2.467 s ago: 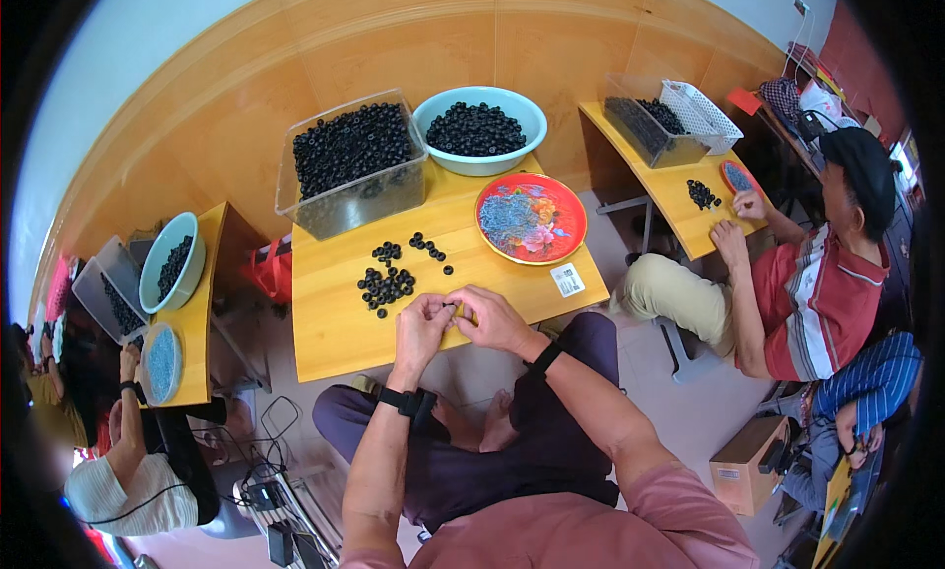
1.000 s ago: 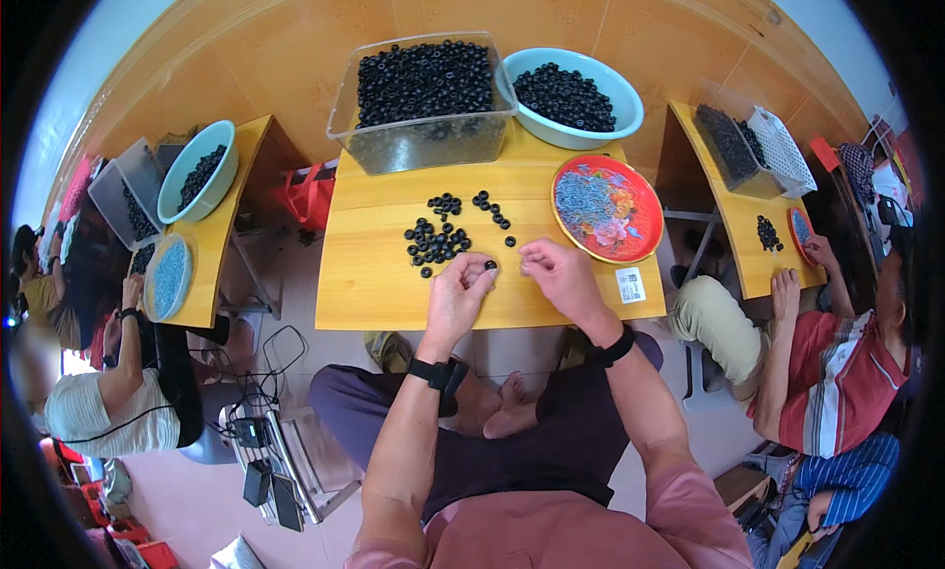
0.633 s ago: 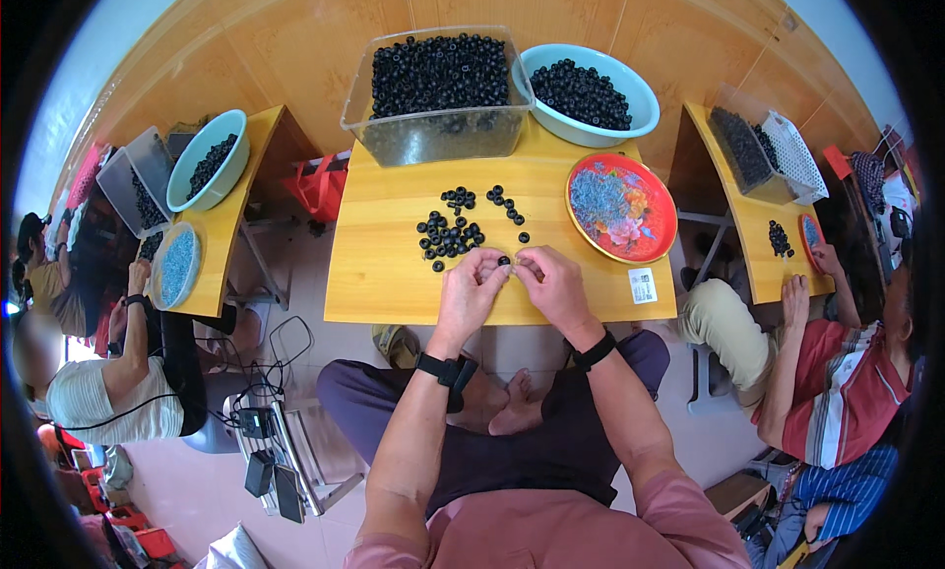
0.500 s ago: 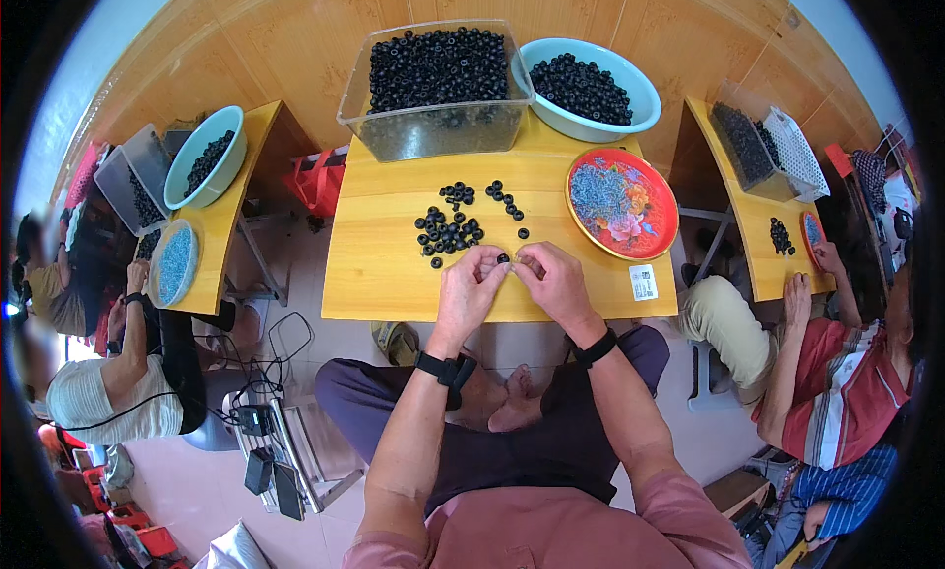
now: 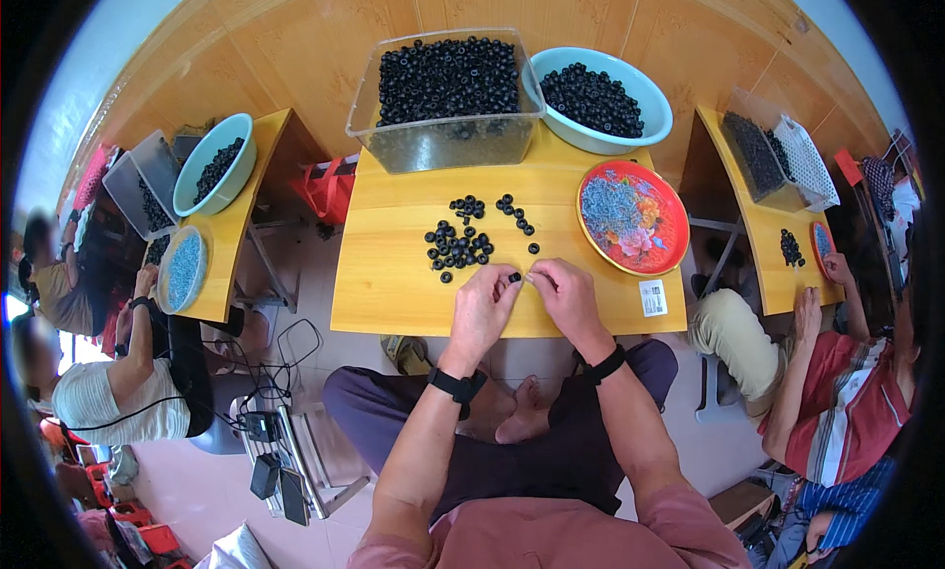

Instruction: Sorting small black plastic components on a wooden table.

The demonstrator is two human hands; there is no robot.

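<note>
My left hand [image 5: 482, 305] is closed in a pinch on a small black ring-shaped piece [image 5: 515, 277] above the near part of the wooden table [image 5: 394, 303]. Close beside it, my right hand [image 5: 568, 298] is also pinched; whatever sits between its fingertips is too small to name. Just beyond the hands lies a loose group of black ring-shaped pieces [image 5: 456, 246], with a short row [image 5: 520, 215] of the same kind to its right. At the table's right, a red flowered tray [image 5: 673, 224] carries a heap of thin blue-grey pieces [image 5: 612, 207].
A clear plastic bin [image 5: 443, 156] and a light-blue basin [image 5: 664, 126], both full of black pieces, stand at the table's far edge. A white label [image 5: 653, 298] is at the right front. People work at side tables left [image 5: 221, 264] and right [image 5: 758, 244]; cables [image 5: 285, 357] hang at left.
The whole view has shifted slightly down and right. My fingertips have drawn a little apart, and the black ring-shaped piece stays in my left hand, now turned.
</note>
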